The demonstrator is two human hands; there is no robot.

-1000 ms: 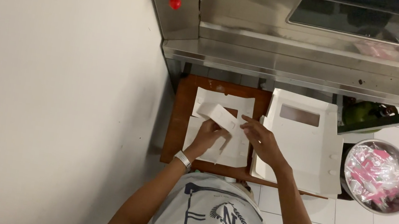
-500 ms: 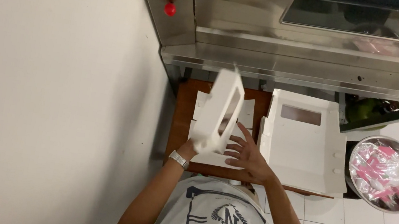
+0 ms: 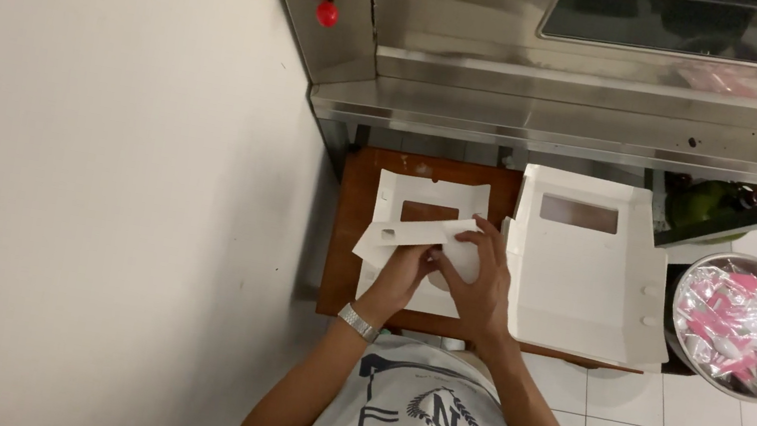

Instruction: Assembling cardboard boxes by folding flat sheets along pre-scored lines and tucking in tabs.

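Both my hands work a flat white cardboard box blank (image 3: 429, 203) with a cut-out window, lying on a small brown wooden table (image 3: 349, 239). My left hand (image 3: 405, 268), with a metal watch on the wrist, grips a folded side flap (image 3: 400, 235) of the blank. My right hand (image 3: 477, 277) presses on the blank's middle, fingers spread over the fold. To the right lies a stack of assembled white window boxes (image 3: 583, 266), apart from my hands.
A steel bowl (image 3: 745, 327) of pink-and-clear wrapped packets sits on the white tiled floor at right. A stainless steel machine (image 3: 604, 66) with a red knob (image 3: 328, 13) stands behind the table. A white wall (image 3: 81, 176) runs along the left.
My left hand has brought the raised box blank back down onto the table. My right hand now presses on it, and one flap is folded over.
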